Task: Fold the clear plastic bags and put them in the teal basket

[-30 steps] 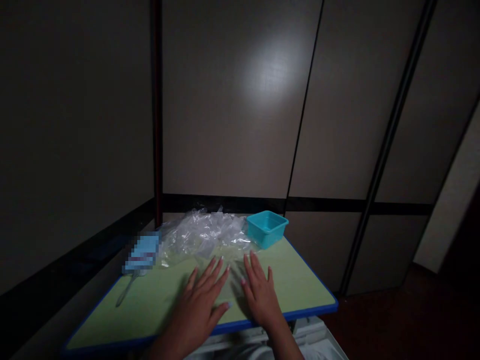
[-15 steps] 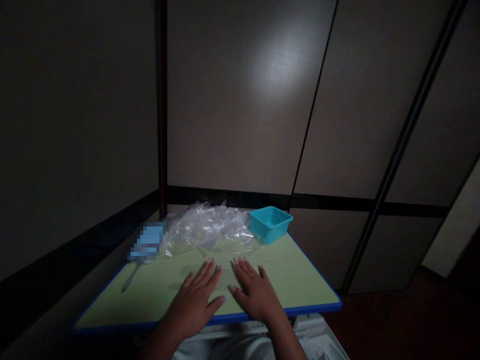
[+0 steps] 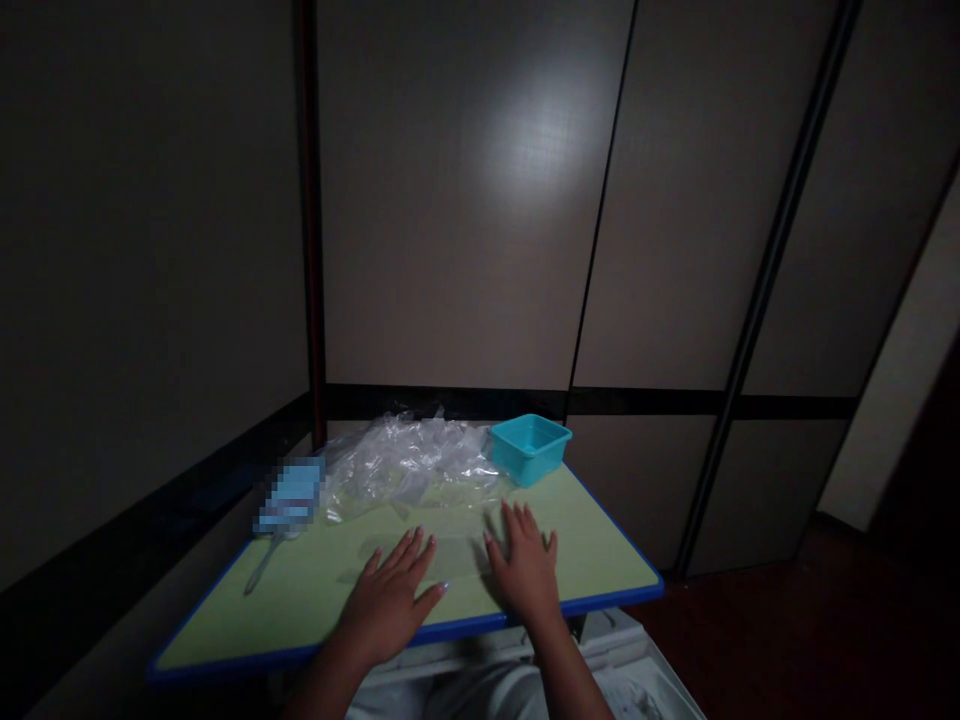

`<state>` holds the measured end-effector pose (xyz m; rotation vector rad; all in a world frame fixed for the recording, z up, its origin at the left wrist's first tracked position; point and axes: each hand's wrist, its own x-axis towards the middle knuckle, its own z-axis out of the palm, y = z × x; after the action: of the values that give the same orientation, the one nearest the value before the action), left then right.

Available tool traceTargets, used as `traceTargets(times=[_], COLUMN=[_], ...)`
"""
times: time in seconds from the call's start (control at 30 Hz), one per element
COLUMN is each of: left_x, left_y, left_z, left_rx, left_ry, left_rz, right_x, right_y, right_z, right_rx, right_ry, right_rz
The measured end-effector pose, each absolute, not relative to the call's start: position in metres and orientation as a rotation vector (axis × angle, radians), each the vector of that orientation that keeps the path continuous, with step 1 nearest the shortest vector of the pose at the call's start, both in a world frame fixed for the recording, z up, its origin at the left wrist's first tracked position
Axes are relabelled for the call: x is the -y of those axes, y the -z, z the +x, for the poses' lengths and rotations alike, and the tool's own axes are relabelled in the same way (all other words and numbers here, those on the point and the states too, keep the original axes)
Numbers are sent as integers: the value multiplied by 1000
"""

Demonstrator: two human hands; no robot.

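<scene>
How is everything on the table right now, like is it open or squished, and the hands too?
Left hand: open, palm down
Right hand: open, palm down
Plastic: crumpled, heaped up
Bin: upright, open-topped
Blue thing: lying down, too blurred to tell more

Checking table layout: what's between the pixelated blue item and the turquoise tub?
A heap of crumpled clear plastic lies between the blue item and turquoise tub, in the head view.

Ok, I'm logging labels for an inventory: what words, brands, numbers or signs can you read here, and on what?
No readable text anywhere.
Blue item on the left: pixelated, so any print is unreadable.
Clear plastic: no lettering can be made out.
Teal container: none visible.
</scene>
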<state>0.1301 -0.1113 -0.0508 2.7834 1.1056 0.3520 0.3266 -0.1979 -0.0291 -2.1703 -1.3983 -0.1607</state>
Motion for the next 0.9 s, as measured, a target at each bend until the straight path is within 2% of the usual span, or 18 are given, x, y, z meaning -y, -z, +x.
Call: traceTargets(times=[0.1,0.3,0.9], left_x=[112,114,115], left_y=[49,45,45], left_z=[131,131,130], left_rx=[-1102,-1125,-1109], left_ry=[-340,-321,-350], left_rz=[2762,2744,2754], right_x=[195,192,196], right_y=[34,39,28], right_z=[332,333,337], right_rx=[1185,1420,1406], right_ry=[171,146,-42], right_rz=[-2255,-2213,-2106])
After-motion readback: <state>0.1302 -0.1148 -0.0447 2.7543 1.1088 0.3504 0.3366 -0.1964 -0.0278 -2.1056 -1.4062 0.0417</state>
